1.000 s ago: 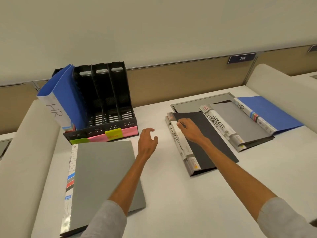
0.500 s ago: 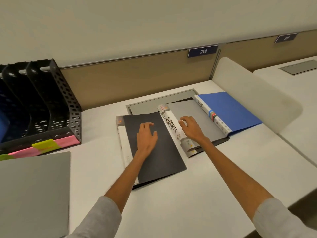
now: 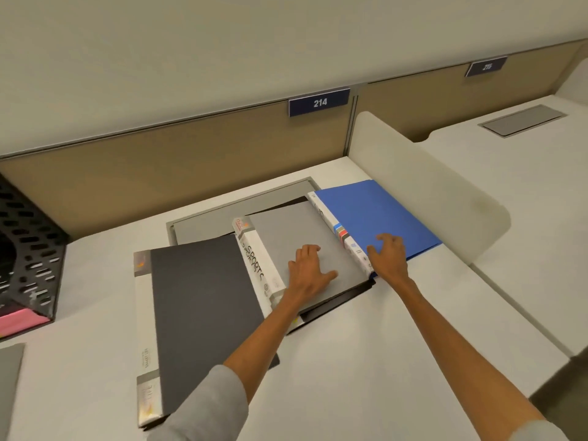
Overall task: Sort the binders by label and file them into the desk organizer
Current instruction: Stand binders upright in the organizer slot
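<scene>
Because all 3 lie flat on the white counter (image 3: 350, 361), stiff, slick, likely light, each wants lifting by its spine edge. Nearest, at 7 o'clock: the black plastic binder (image 3: 203, 307). Beyond, the left hand (image 3: 310, 272) presses flat-open on the grey plastic binder (image 3: 286, 230); at 1 o'clock the right hand (image 3: 389, 259) rests loose, arched fingers on the blue plastic binder (image 3: 375, 208). The black mesh organizer (image 3: 28, 237) stands at 9 o'clock.

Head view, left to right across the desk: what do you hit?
black desk organizer → black binder → grey SPORTS binder → blue binder → white desk divider
</scene>
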### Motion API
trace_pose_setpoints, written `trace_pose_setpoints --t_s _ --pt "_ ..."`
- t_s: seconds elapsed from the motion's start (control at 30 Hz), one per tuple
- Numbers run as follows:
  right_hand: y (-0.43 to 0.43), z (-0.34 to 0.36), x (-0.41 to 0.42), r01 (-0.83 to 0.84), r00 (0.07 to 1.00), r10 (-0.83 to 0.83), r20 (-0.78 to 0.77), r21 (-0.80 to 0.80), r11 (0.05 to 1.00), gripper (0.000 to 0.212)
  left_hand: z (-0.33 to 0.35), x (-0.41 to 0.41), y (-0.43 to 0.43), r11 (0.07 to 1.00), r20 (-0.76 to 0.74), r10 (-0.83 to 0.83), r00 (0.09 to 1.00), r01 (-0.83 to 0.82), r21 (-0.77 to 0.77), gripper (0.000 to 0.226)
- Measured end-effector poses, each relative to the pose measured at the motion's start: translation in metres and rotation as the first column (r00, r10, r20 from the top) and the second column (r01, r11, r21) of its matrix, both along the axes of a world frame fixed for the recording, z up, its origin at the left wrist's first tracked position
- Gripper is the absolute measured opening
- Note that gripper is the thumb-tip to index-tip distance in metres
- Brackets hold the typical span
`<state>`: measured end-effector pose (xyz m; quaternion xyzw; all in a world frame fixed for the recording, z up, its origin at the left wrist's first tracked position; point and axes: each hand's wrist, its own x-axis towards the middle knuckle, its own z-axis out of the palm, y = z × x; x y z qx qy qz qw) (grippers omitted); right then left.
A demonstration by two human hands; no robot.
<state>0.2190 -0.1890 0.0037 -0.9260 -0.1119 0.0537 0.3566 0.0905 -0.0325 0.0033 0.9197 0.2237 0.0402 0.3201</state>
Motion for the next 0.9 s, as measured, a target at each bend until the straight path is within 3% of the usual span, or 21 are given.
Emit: trace_pose_setpoints --t_s 0.3,0.4,0.53,0.67,0.73,0.83,0.9 --pt "-0.022 -0.018 0.028 0.249 0.953 -0.251 -0.172 -0.032 0.968 0.057 -0.012 0.053 -0.046 0.993 -0.166 -0.033 0.986 0.014 -0.117 0.108" --pt "-0.018 -0.019 0.028 0.354 0.913 -0.351 -0.208 -0.024 0.935 0.059 -0.019 0.06 -0.049 0.992 -0.168 -0.033 0.985 0.012 -0.123 0.103" --pt "-0.016 -0.015 0.028 0.531 0.777 -0.449 -0.441 0.075 0.844 0.061 -0.021 0.07 -0.049 0.987 -0.159 -0.036 0.987 0.011 -0.16 0.088" --pt "-0.019 -0.011 0.034 0.682 0.663 -0.307 -0.683 0.382 0.624 0.061 -0.024 0.074 -0.05 0.983 -0.14 -0.018 0.99 -0.008 -0.185 0.069" --pt "-0.019 -0.006 0.036 0.687 0.645 -0.246 -0.723 0.408 0.602 0.052 -0.024 0.075 -0.049 0.972 -0.121 -0.016 0.993 -0.012 -0.235 0.062" --pt "-0.019 -0.001 0.035 0.647 0.649 -0.191 -0.736 0.403 0.647 0.025 -0.016 0.074 -0.051 0.857 -0.043 0.043 0.998 -0.059 -0.513 0.064" --pt "-0.018 0.003 0.031 0.654 0.639 -0.182 -0.748 0.403 0.64 0.015 -0.006 0.073 -0.053 0.626 -0.016 0.18 0.984 -0.127 -0.769 0.06"
